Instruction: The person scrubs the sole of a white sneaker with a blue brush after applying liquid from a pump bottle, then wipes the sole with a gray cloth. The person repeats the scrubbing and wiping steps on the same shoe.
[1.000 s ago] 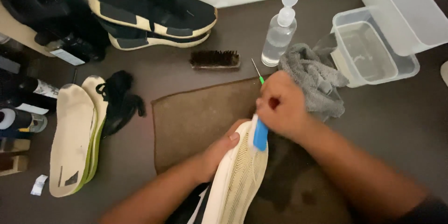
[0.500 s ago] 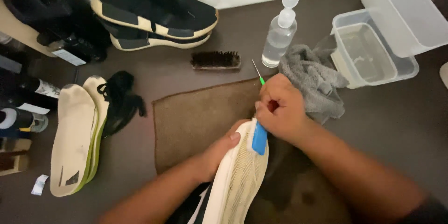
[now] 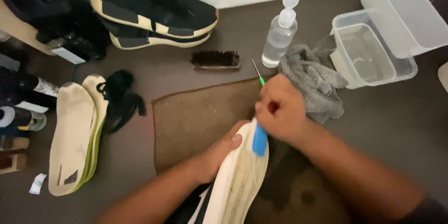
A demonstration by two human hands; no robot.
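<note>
Our right hand (image 3: 280,109) has its fingers curled tight round a blue brush (image 3: 259,139), pressed on the pale sole of the shoe (image 3: 240,177), which our left hand (image 3: 219,151) grips at the toe over the brown mat (image 3: 200,116). Short, firm strokes along the tread should serve best; a grey towel (image 3: 312,79) lies near.

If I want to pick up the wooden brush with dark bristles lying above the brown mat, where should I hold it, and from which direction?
Grip the wooden brush across its long sides, coming from straight above. It lies flat on the floor, lengthwise left to right, with open floor in front and behind. The spray bottle stands near its right end and the black shoes lie beyond it, so a top approach probably avoids both.
</note>
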